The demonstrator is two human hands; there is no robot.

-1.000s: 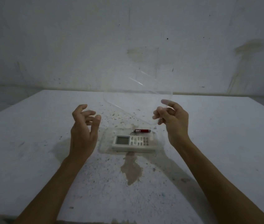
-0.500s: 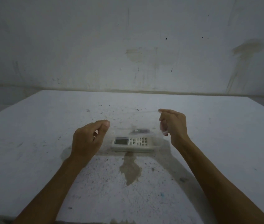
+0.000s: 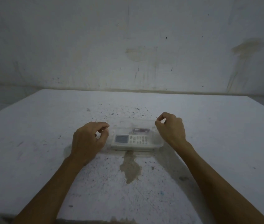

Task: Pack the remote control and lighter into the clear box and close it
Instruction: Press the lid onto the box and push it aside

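The clear box (image 3: 158, 144) sits in the middle of the white table (image 3: 44, 126) with its transparent lid lying down over it. Inside, the white remote control (image 3: 131, 140) lies lengthwise, screen to the left. The small red lighter (image 3: 140, 130) lies just behind it, blurred by the plastic. My left hand (image 3: 88, 140) is at the box's left end, fingers curled and pinching the lid's edge. My right hand (image 3: 171, 128) is at the right end, thumb and forefinger pinched on the lid's far right corner.
A brownish stain (image 3: 130, 167) runs from the box toward me. Dark specks dot the tabletop behind the box. A stained grey wall (image 3: 136, 54) rises right behind the table's far edge.
Both hands came down and inward, lowering the clear lid from upright over the box until it lies flat on top of the remote control and lighter.
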